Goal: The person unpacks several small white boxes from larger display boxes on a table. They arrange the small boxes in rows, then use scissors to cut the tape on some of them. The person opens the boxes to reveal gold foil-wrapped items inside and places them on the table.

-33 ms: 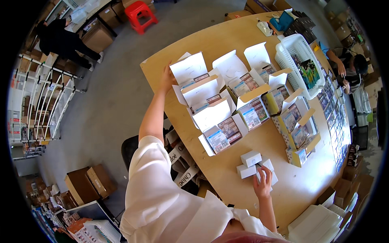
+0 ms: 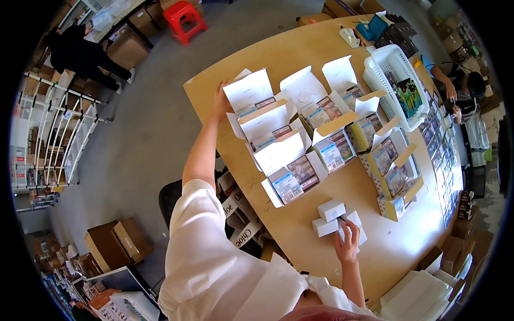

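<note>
Sorting, we judge: our left hand (image 2: 220, 100) grips the far open box's (image 2: 250, 92) flap; our right hand (image 2: 348, 243) lies spread on small white boxes (image 2: 331, 209); next calls for a careful lift.

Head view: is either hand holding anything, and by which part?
Left hand touches the far open white carton's left edge. Right hand rests on the small white boxes; a grip cannot be told.

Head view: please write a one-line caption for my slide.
Left hand reaches an open white carton at the wooden table edge; right hand rests on small white boxes.
</note>
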